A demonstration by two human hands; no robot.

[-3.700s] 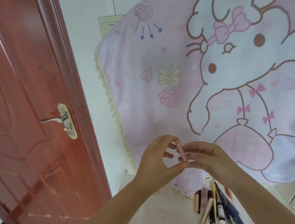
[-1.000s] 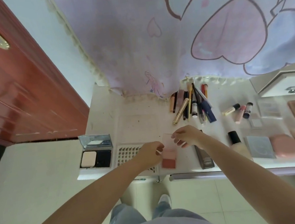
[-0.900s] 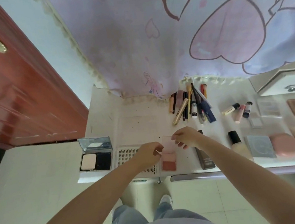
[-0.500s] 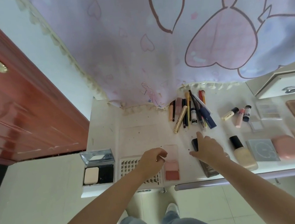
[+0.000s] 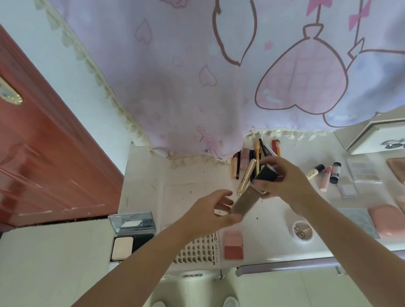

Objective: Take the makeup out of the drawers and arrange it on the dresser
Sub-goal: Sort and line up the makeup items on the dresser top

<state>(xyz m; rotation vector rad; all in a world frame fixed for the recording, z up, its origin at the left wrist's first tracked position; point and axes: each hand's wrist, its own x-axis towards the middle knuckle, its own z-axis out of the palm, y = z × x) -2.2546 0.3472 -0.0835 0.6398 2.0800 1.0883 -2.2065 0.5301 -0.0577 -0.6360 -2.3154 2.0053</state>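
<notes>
A long grey-brown makeup tube with a black cap [image 5: 248, 195] is held in the air above the white dresser top [image 5: 189, 180], tilted with the black cap end up and to the right. The right hand [image 5: 282, 181] grips the capped end, fingers curled round it; the left hand [image 5: 210, 212] takes the lower end, thumb under it and fingers loosely spread above. Directly below, near the dresser's front edge, lie a small clear-lidded blush palette with pink and coral pans [image 5: 233, 245] and, just left of it, a white tray of false lashes [image 5: 198, 250]. Farther left sits an open black powder compact with a mirror lid [image 5: 131, 236]. Behind the hands, a bunch of pencils and slim tubes [image 5: 247, 167] lies at the fringe of a pink cartoon-print cloth [image 5: 236, 60]. A round white cap [image 5: 302, 230] rests to the right, beside the right forearm.
</notes>
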